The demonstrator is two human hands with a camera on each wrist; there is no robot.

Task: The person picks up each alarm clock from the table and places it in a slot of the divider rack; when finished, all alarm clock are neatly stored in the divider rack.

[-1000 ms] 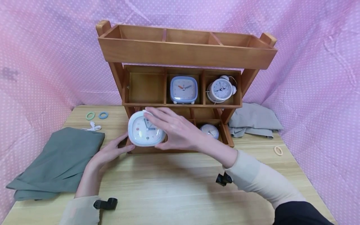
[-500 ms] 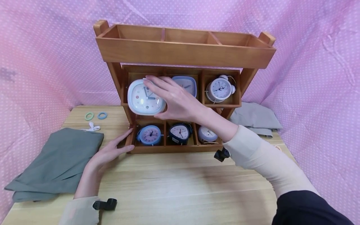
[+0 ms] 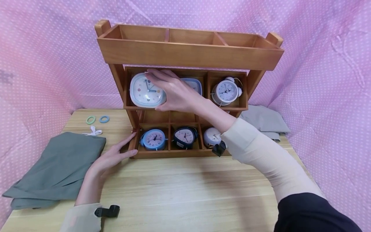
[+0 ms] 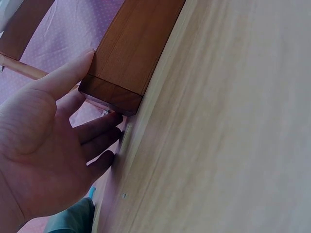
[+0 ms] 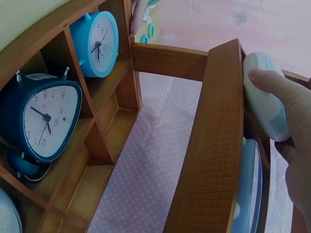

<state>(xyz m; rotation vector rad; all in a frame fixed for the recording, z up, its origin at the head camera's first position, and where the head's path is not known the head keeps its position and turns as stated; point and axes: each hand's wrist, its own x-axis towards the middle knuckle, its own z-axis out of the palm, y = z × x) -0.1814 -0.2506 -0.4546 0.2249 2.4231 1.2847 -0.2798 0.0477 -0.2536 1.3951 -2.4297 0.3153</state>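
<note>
My right hand [image 3: 179,93] grips a rounded white alarm clock [image 3: 147,91] with a pale blue rim. The clock is at the left compartment of the middle tier, overlapping its front rail. In the right wrist view the thumb lies on top of the white clock [image 5: 265,97] and fingers curl underneath. My left hand [image 3: 113,158] touches the lower left corner of the wooden shelf [image 3: 188,53], thumb at the front board [image 4: 131,53] and loosely extended fingers beside its end. A pale blue square clock [image 3: 193,85] sits in the middle compartment, partly hidden by the right hand.
A white twin-bell clock [image 3: 227,91] sits in the middle tier's right compartment. Below are a blue clock [image 3: 153,139], a dark triangular clock [image 3: 185,137] and a round pale clock [image 3: 212,137]. Green cloth [image 3: 58,167] and rings [image 3: 91,120] lie left, grey cloth [image 3: 265,119] right.
My right hand has lifted the white clock from before the lower tier up to the middle tier's left compartment, and in toward it. The left hand has stayed at the shelf's corner.
</note>
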